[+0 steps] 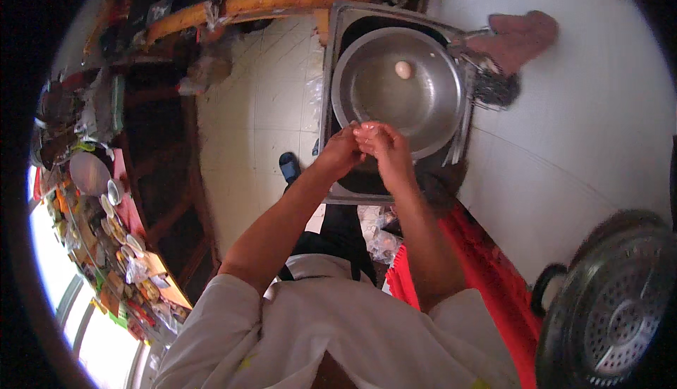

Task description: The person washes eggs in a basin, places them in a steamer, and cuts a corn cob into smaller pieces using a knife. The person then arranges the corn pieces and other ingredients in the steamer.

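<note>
My left hand and my right hand meet over the near rim of a round steel basin. Their fingers are bent and touch one another. Whether anything is held between them is hidden. Inside the basin, toward its far side, lies one egg, apart from both hands. The basin rests in a stainless-steel sink, whose dark interior shows around it.
Right of the sink hang a reddish cloth and a dark scouring pad. A large perforated metal lid or steamer stands at lower right, near a red curtain. Cluttered shelves line the left; a slipper is on the floor.
</note>
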A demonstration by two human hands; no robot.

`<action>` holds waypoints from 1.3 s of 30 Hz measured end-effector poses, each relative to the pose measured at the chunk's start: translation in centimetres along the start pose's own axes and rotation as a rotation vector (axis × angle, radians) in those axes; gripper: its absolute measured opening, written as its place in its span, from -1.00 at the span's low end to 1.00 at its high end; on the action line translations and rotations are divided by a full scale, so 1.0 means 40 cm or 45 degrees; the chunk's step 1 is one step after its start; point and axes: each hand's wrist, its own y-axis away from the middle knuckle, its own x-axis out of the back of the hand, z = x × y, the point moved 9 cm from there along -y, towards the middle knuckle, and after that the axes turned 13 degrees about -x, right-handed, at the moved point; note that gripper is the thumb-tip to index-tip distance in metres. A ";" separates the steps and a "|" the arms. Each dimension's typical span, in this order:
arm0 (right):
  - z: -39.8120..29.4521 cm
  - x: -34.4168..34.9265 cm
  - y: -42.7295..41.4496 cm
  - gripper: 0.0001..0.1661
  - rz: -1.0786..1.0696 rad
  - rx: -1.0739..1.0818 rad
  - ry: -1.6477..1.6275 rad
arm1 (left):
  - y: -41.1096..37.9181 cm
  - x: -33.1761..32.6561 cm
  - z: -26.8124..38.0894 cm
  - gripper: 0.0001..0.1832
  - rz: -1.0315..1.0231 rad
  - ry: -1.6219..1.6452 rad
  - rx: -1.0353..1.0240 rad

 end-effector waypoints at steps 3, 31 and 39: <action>-0.069 -0.021 0.152 -0.75 0.242 0.376 0.249 | 0.041 -0.113 -0.009 -0.67 0.013 0.245 0.031; -0.063 -0.147 0.595 -0.63 0.880 0.810 0.763 | 0.551 -0.243 0.049 -0.34 -0.880 -0.309 0.396; -0.046 -0.136 0.588 -0.68 0.890 0.623 0.540 | 0.575 -0.234 0.062 -0.31 -0.904 -0.271 0.415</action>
